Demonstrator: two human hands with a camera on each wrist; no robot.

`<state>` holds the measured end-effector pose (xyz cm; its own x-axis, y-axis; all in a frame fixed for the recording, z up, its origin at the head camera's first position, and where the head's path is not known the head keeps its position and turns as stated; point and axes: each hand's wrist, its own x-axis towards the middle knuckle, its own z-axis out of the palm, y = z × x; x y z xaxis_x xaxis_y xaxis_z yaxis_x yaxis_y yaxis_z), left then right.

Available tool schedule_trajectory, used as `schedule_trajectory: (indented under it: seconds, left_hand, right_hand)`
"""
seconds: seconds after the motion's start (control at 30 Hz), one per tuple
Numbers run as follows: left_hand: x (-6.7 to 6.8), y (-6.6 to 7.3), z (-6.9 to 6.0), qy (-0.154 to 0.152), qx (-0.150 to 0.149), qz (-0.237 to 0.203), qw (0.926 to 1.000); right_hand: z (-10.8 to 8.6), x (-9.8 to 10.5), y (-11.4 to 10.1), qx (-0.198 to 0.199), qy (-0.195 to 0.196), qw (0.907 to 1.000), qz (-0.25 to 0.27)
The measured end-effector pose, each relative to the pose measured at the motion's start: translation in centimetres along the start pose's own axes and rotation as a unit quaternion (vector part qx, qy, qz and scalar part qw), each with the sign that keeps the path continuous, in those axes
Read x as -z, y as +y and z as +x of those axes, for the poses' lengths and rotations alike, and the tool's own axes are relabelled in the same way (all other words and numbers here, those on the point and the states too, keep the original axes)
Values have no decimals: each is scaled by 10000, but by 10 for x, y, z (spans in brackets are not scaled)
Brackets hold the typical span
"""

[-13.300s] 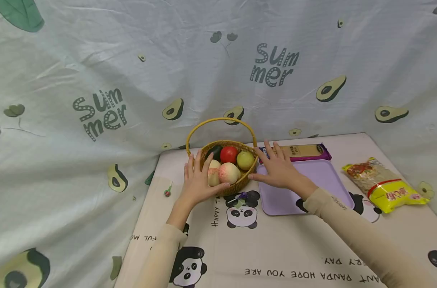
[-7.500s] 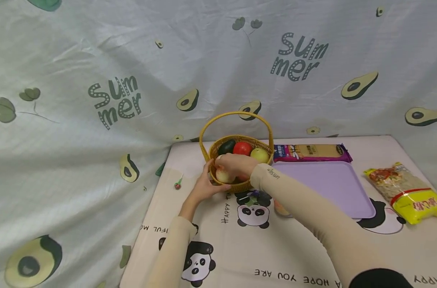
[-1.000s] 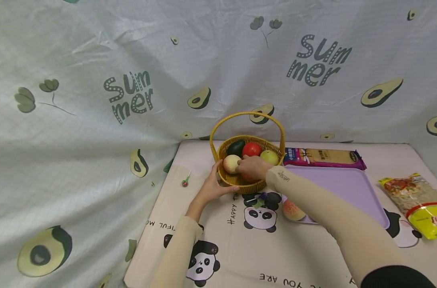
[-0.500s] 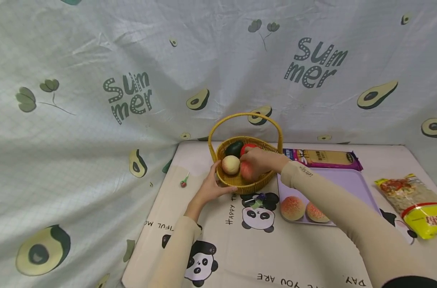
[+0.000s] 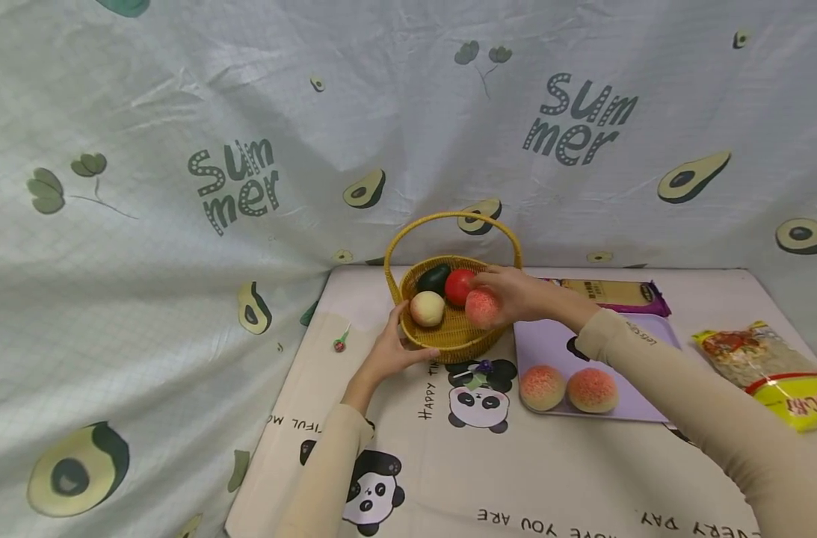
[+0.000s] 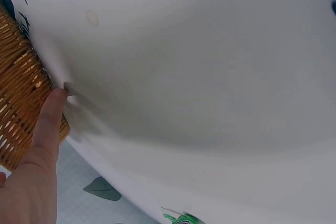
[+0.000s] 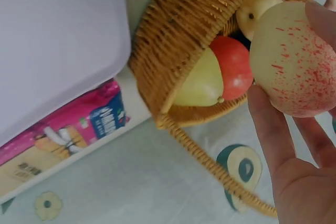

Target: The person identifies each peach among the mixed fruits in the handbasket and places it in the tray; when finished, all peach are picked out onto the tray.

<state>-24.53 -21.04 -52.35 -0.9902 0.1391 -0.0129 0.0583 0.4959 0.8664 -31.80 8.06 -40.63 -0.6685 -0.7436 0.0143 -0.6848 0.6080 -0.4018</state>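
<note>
My right hand (image 5: 516, 293) grips a peach (image 5: 483, 308), pale with red speckles, above the right side of the yellow wicker basket (image 5: 458, 351). My left hand (image 5: 391, 351) holds the basket's left side, and in the left wrist view its outstretched digit (image 6: 48, 121) lies against the wicker. A pale peach (image 5: 427, 308), a red round fruit (image 5: 459, 287) and a dark green fruit (image 5: 434, 279) lie in the basket. The right wrist view also shows a yellow-green pear (image 7: 202, 82) there, hidden behind my hand in the head view.
A purple tray (image 5: 546, 345) right of the basket bears two peaches (image 5: 593, 390) along its near edge. Behind it lies a purple-ended noodle packet (image 5: 617, 296); farther right is a yellow food bag (image 5: 765, 373). A small lollipop-like item (image 5: 340, 344) lies left of the basket.
Over the last second my right hand has taken hold of the peach at the basket's right and lifted it up and rightward. Earlier, two peaches came onto the tray. My left hand stays on the basket.
</note>
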Motion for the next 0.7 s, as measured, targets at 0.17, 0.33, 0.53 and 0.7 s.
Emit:
schedule_trajectory:
  seconds: [0.17,0.33,0.53,0.7]
  left_hand:
    - [0,1,-1,-7,59,3,10000]
    - [1,-1,-1,11,69,39,10000]
    - [1,-2,-1,33,56,121,9999]
    - [1,-3,2,36,64,183,9998]
  right_hand:
    - [-29,5,9,-82,265,9996,72]
    - [-59,9,21,-135,523,9983,201]
    - [-97,13,36,-555,487,9967,334]
    - [-131,14,49,-897,424,9949,204]
